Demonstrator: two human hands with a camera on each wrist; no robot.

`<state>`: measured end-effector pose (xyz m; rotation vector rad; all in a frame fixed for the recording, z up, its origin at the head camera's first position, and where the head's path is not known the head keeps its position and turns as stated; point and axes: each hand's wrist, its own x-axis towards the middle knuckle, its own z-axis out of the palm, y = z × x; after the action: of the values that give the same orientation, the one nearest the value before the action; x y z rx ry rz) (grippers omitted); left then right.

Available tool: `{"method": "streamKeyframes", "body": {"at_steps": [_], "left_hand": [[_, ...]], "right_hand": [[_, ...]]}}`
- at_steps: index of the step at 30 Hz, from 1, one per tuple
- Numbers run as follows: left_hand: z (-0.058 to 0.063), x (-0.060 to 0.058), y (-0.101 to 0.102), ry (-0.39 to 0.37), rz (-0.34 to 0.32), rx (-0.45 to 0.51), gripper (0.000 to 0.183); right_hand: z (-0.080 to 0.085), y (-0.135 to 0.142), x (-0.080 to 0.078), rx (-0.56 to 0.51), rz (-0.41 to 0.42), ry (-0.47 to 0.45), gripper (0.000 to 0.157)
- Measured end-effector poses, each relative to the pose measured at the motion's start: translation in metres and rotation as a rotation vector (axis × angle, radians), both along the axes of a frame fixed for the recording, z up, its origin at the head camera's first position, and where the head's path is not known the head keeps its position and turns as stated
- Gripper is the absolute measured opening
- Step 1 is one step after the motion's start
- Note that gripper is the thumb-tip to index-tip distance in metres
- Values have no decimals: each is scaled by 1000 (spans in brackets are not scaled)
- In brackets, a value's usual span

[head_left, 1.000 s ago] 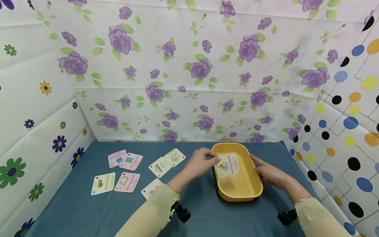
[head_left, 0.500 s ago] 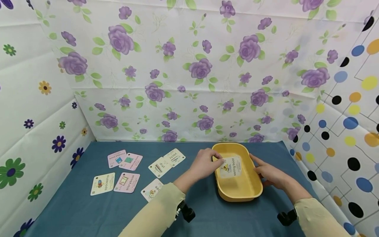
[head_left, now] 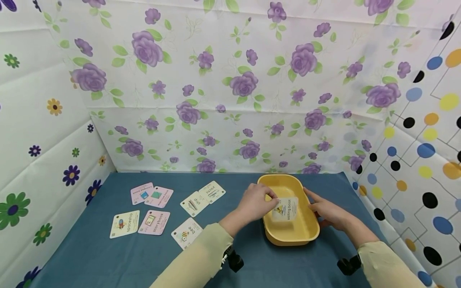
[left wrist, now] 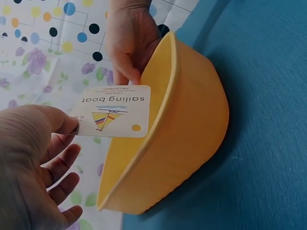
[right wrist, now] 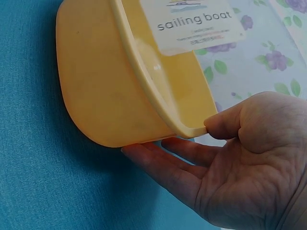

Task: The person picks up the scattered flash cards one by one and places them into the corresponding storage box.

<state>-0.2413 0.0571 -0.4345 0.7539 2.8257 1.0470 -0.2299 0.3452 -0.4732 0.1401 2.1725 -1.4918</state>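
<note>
The left hand [head_left: 255, 202] pinches an edge of the sailing boat card [head_left: 287, 210] between thumb and fingers, over the yellow tub [left wrist: 192, 129]'s opening. The free edge points toward the right hand [head_left: 333, 213], whose thumb and fingers grip the tub's rim. Tabletop [head_left: 273, 266] separates the left fingers from the ship card [head_left: 195, 204] and yacht card [head_left: 213, 192].

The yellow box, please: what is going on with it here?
A person's left grip pinches the sailing boat card over the open yellow box. The right grip holds the box at its right side. Seven other cards lie on the blue cloth, to the left of the box.
</note>
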Motion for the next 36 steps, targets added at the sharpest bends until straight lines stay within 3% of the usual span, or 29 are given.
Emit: {"method": "streamKeyframes", "body": {"at_steps": [14,21,36], "left_hand": [[-8,4,18,-32,-89,-172,15],[-11,6,26,16,-129,-255,15],[-15,7,34,74,-151,-325,17]], "right_hand": [[0,-1,3,14,12,6,71],[1,-1,3,11,19,10,71],[0,-2,1,19,0,21,71]]}}
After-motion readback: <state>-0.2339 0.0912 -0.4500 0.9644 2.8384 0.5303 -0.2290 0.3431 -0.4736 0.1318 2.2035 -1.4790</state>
